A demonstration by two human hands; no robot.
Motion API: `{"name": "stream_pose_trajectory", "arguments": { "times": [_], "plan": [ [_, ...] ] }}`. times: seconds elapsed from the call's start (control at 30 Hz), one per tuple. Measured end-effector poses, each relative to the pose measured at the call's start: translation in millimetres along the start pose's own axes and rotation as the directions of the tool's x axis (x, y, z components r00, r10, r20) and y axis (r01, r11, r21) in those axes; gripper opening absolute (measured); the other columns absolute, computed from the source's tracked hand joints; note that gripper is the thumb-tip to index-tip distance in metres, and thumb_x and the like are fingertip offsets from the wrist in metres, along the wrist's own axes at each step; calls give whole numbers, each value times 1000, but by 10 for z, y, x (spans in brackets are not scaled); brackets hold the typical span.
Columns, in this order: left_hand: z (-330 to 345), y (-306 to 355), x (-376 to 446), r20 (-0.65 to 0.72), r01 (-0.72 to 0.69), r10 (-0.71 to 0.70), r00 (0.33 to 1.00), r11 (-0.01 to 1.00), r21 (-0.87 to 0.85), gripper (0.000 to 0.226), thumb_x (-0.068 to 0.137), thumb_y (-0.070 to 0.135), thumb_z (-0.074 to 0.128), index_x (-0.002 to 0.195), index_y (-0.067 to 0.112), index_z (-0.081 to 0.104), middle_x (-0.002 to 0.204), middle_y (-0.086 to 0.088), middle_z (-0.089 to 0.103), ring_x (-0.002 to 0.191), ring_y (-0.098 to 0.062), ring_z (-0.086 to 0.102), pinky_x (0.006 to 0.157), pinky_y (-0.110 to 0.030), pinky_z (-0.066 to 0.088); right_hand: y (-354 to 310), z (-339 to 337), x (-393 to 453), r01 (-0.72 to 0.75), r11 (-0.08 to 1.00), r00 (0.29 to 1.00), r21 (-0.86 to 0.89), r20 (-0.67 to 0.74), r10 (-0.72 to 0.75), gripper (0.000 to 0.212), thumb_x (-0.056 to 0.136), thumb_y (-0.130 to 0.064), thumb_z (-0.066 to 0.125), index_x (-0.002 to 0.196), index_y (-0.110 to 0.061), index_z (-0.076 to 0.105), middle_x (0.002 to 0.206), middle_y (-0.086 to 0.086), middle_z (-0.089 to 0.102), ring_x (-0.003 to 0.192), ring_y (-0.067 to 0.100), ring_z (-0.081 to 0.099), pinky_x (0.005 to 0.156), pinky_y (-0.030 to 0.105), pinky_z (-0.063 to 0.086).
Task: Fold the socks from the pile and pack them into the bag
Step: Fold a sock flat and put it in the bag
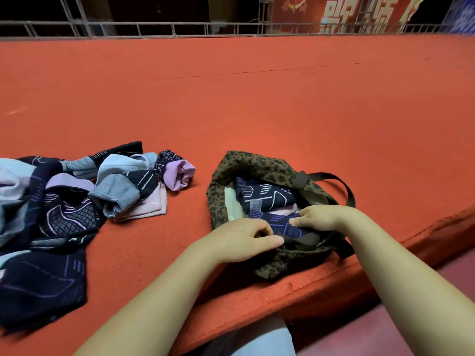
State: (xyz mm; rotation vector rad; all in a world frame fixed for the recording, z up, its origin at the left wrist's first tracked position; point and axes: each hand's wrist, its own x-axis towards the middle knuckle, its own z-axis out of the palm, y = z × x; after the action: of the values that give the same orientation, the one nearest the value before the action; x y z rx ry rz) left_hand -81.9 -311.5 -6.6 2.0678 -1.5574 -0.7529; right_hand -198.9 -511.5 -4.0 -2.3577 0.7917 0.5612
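At the near edge of the orange felt-covered platform (257, 104), both hands reach into the open mouth of the leopard-print bag (246, 165). The left hand (241, 240) curls its fingers over the bag's near rim and dark strap (305, 238). The right hand (323, 217) pinches the dark folded sock (280, 224) lying inside, beside another patterned sock (264, 194). To the left lies the sock pile (66, 199). A metal railing (154, 29) runs along the far side.

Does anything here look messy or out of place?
Only the sock pile left of the bag: tangled and unfolded, as expected. The bag's socks lie neatly folded. Nothing looks spilled or damaged.
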Motion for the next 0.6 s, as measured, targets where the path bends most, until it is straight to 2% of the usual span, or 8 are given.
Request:
{"name": "stream_pose_trajectory", "arguments": {
  "times": [0.07,0.17,0.27,0.33,0.37,0.43,0.57,0.6],
  "plan": [
    [-17,15,25,-86,-26,25,996,1000,-10,40,86,61,42,92,27,63,92,9,64,89,-8,58,86,-34,47,-58,35,33,-12,1000,999,-28,-48,11,43,96,-48,45,112,-14,66,115,2,65,107,18,58,96,30,40],
    [-31,-39,129,-255,-18,29,967,999,46,45,87,59,32,85,27,63,95,4,57,96,-13,54,91,-39,44,-55,75,77,-40,999,983,-12,-182,37,49,95,-50,45,101,-6,66,103,10,67,91,21,58,80,31,40],
    [-5,-78,185,-71,74,-65,995,988,132,54,92,61,23,82,24,60,104,-2,59,101,-20,55,94,-41,44,17,62,50,-68,997,974,22,-216,71,50,94,-51,47,97,-5,66,101,12,68,92,24,60,79,32,42],
    [55,-31,183,30,23,-26,999,995,97,52,93,60,21,110,32,62,122,0,59,115,-20,52,103,-34,38,25,66,23,-85,996,973,15,-214,86,45,94,-50,47,93,-9,65,100,8,66,93,23,59,77,31,40],
    [75,3,175,61,-4,1,998,999,41,47,95,56,23,127,38,53,134,4,54,123,-17,48,106,-27,33,4,76,15,-89,996,971,11,-221,89,42,95,-48,46,90,-10,63,99,7,64,91,22,57,74,29,38],
    [98,40,187,76,-3,5,997,1000,-27,46,98,53,25,139,40,39,144,7,44,130,-12,42,108,-21,26,-30,109,27,-89,996,967,-7,-240,85,37,97,-45,43,88,-13,60,100,9,63,88,21,54,72,28,34],
    [52,-118,303,25,147,-149,989,986,78,61,93,61,14,135,31,47,140,-7,49,128,-24,45,108,-38,32,-155,266,11,-68,990,958,123,-267,99,39,102,-36,33,82,-9,54,87,17,65,79,32,63,63,28,46],
    [37,-156,327,19,172,-174,985,980,96,71,88,67,10,134,28,49,141,-7,48,128,-24,44,108,-40,32,-200,302,-13,-61,990,957,126,-274,93,38,103,-32,30,86,-7,54,91,21,64,86,37,65,69,32,49]
  ]
}}
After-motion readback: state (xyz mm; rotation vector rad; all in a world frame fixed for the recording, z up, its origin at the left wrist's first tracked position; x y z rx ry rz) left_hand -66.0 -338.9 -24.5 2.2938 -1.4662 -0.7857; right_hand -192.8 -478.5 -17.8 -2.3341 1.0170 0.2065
